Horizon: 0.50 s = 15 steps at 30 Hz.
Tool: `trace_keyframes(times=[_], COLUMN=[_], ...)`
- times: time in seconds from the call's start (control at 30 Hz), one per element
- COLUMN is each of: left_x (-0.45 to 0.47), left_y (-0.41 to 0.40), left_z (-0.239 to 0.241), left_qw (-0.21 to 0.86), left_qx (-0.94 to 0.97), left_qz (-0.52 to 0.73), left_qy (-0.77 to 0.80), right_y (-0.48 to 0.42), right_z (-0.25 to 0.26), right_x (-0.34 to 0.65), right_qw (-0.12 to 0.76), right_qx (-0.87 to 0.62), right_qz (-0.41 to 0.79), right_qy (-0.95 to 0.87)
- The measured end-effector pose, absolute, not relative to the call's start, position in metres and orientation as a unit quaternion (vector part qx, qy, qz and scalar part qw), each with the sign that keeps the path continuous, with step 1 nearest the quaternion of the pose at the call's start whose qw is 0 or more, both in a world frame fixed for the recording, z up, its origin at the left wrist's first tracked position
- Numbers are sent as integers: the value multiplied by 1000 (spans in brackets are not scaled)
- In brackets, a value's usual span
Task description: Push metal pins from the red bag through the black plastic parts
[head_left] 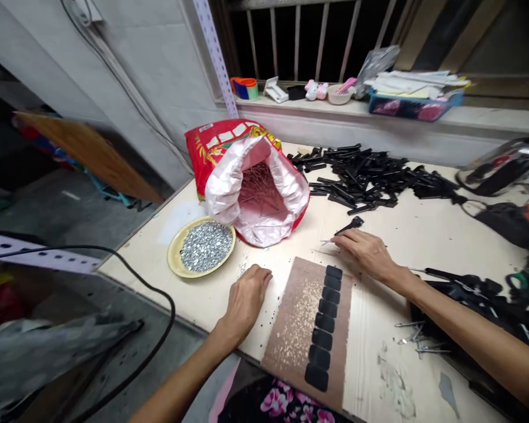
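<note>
Head view, left to right: pale yellow round dish (pixel 175 258) of small silvery metal bits (pixel 206 247) on the pale wooden tabletop (pixel 372 329). Left hand (pixel 247 296) just right of and nearer than the dish, fingers curled, thumb close to the fingertips; can't tell if something small is pinched there. Behind it, red printed bag with white lining (pixel 223 194), mouth facing the person, thin metal rods (pixel 258 188) inside. Between the hands and nearer the person, flat brown board (pixel 341 329) bearing a row of rounded black squares (pixel 325 322). Thin silvery metal pin (pixel 326 241) sticks out leftward from the right hand's (pixel 370 252) fingertips, pinched, hand nearly closed. Elongated black plastic piece (pixel 350 225) just beyond those fingers; contact unclear. Heap of similar black pieces (pixel 365 170) farther back. Far right, by the right forearm: loose silvery pins (pixel 418 341), more black parts (pixel 467 294).
</note>
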<state>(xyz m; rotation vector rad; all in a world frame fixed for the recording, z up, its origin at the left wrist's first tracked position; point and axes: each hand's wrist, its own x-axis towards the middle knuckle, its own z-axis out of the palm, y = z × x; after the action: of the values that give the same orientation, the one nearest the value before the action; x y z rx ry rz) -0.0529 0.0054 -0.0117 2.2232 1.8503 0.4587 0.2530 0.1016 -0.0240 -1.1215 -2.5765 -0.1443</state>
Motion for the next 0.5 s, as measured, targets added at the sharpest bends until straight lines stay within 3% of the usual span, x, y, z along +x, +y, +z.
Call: trace_keyframes(times=[0.17,0.5], left_x=[-95,-106], left_y=[-20,-9], left_z=[-34,-49], left_qw=[55,81], left_qx=[696,699], left_qz=[159,204], left_qy=[698,681], right_y=[76,44], right_z=[-13,-2], right_x=[240,207], right_qw=[181,230], right_qx=[-380,-352], right_qz=[11,49], right_qy=[-907,-906])
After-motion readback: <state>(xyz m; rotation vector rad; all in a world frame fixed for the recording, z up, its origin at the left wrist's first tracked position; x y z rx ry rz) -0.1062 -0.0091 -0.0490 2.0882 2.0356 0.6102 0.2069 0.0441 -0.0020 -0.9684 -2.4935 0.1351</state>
